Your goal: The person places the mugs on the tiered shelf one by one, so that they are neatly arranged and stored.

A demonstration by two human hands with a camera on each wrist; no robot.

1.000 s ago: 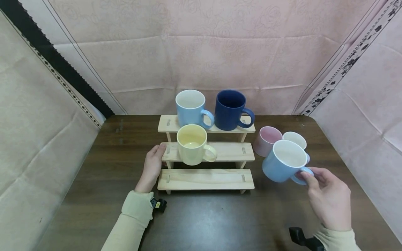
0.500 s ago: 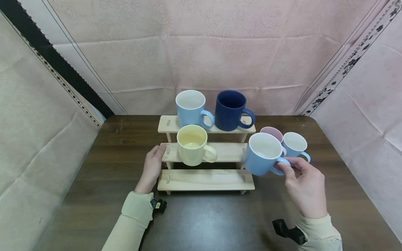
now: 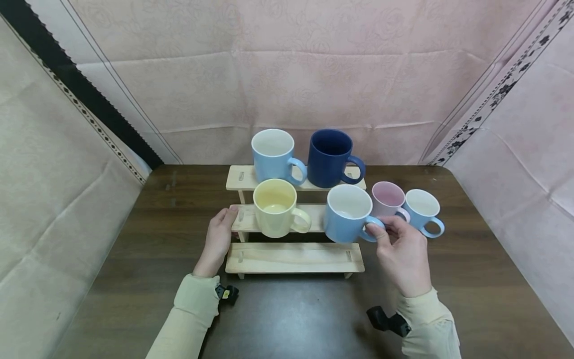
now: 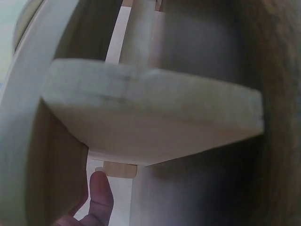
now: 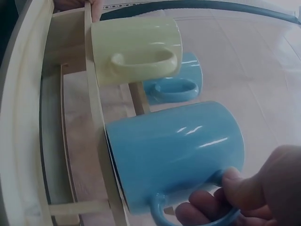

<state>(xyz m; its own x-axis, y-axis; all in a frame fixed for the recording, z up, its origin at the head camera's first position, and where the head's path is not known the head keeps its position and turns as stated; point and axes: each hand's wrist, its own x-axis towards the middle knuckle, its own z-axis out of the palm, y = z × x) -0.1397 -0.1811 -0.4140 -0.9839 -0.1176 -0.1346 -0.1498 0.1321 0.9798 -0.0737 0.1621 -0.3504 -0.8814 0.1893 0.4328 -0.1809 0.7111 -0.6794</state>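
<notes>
My right hand [image 3: 403,254] pinches the handle of a light blue mug [image 3: 347,214], white inside. The mug is upright at the right part of the middle tier; in the right wrist view its base [image 5: 117,174] is at the shelf, with only a thin dark line between. My left hand [image 3: 218,239] grips the left end of the three-tier wooden rack [image 3: 293,257] at its middle tier; in the left wrist view a finger [image 4: 100,193] shows behind the wood. A pale yellow mug [image 3: 274,209] stands on the middle tier, left of the held mug.
On the top tier stand another light blue mug [image 3: 272,157] and a dark blue mug [image 3: 331,158]. Right of the rack, a pink mug [image 3: 386,199] and a smaller light blue mug [image 3: 421,212] stand close together on the dark wooden table [image 3: 305,319]. Fabric walls enclose the table.
My right hand has carried the light blue mug leftward from in front of the pink and small blue mugs to the middle tier. My left hand has stayed on the rack.
</notes>
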